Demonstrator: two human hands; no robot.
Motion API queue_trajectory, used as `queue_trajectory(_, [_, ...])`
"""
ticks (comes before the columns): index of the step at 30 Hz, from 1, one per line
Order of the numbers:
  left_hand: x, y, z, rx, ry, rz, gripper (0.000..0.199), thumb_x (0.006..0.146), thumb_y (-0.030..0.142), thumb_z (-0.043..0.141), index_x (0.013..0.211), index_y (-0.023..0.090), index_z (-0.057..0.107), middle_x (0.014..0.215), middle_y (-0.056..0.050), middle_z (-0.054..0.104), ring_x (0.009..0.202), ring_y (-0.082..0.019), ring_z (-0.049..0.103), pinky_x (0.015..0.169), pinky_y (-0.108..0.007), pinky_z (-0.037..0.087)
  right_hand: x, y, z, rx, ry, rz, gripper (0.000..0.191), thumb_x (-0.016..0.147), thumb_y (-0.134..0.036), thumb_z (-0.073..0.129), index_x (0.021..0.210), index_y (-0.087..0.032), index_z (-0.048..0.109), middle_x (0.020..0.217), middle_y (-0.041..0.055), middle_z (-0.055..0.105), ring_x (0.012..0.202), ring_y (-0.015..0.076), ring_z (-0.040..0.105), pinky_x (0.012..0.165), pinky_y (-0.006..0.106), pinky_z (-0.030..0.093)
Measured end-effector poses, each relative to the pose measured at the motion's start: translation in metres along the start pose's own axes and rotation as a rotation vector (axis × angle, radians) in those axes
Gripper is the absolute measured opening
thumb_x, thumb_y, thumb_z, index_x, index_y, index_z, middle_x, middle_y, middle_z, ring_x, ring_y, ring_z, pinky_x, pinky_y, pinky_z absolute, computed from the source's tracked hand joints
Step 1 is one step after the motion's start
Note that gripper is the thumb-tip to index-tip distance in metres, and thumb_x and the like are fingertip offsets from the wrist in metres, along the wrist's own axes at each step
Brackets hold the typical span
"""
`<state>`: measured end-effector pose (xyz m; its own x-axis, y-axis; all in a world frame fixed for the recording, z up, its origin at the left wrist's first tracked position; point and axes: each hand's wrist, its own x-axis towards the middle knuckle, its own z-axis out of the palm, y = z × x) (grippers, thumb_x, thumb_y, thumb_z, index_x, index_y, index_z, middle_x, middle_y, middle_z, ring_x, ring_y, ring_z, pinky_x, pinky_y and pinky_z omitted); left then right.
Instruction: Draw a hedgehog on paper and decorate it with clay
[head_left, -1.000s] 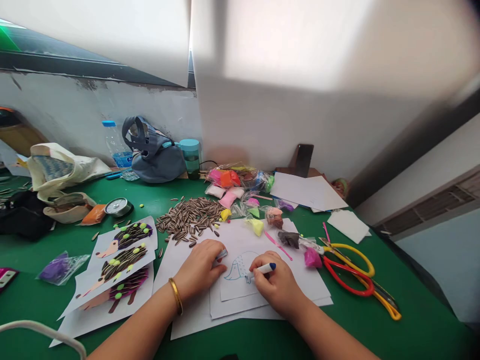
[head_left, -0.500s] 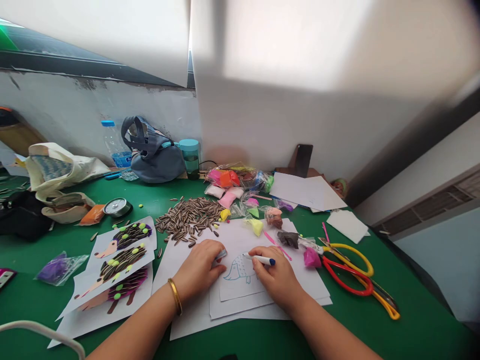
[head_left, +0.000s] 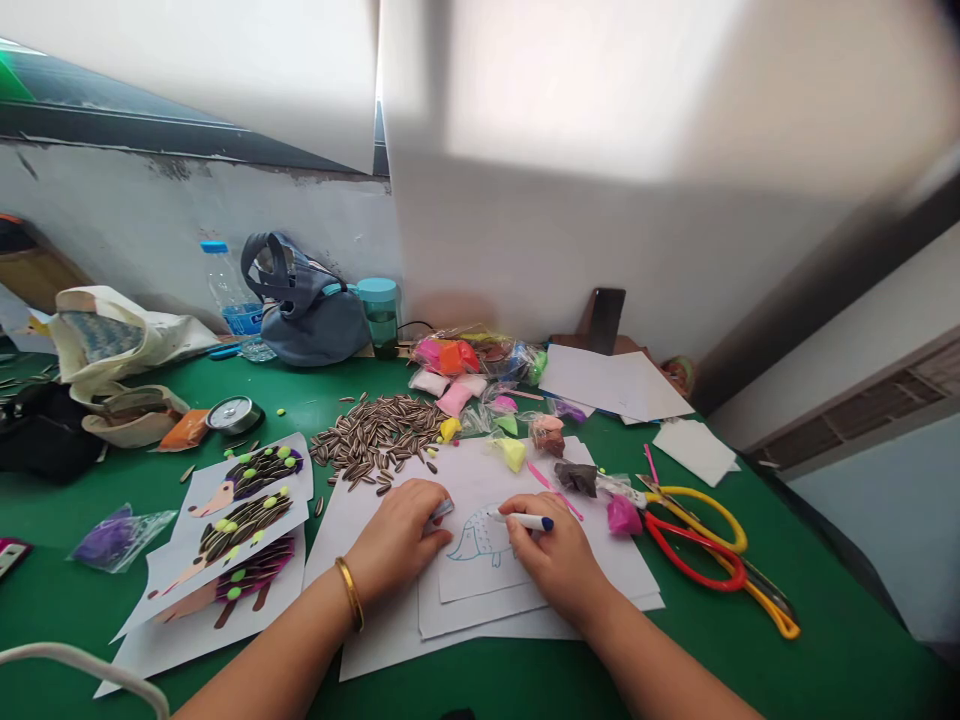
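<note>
My right hand grips a white marker with a dark blue end, its tip on the blue hedgehog drawing. The drawing is on a small white sheet lying over larger white paper. My left hand rests at the sheet's left edge, fingers curled round a small pale blue object, perhaps a marker cap; most of it is hidden. Striped sunflower seeds are heaped just beyond my left hand.
Finished hedgehog pictures lie at the left. Bagged coloured clay sits at the back, with yellow clay nearer. Red-handled scissors and yellow-handled scissors lie right. A blue-grey bag and a phone are by the wall.
The marker tip and my right fingers have shifted very slightly to the right along the hedgehog's back. My left hand has stayed in place.
</note>
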<state>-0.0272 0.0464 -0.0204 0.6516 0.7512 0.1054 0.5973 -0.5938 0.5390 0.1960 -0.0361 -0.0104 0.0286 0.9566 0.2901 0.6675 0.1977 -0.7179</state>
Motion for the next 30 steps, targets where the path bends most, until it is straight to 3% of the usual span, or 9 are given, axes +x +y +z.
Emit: queue_trajectory(30, [0.0004,0.0016,-0.0012,0.000,-0.001,-0.004,0.023,0.076,0.018,0.068,0.097,0.022,0.060,0.092,-0.003,0.062,0.092,-0.023,0.055,0.082,-0.036,0.042,-0.0025,-0.0013,-0.0025,-0.024,-0.002,0.032,0.017,0.084,-0.021,0.050,0.081,-0.021,0.067,0.080,0.0034,0.070,0.080,0.0214,0.062,0.074,0.034,0.044])
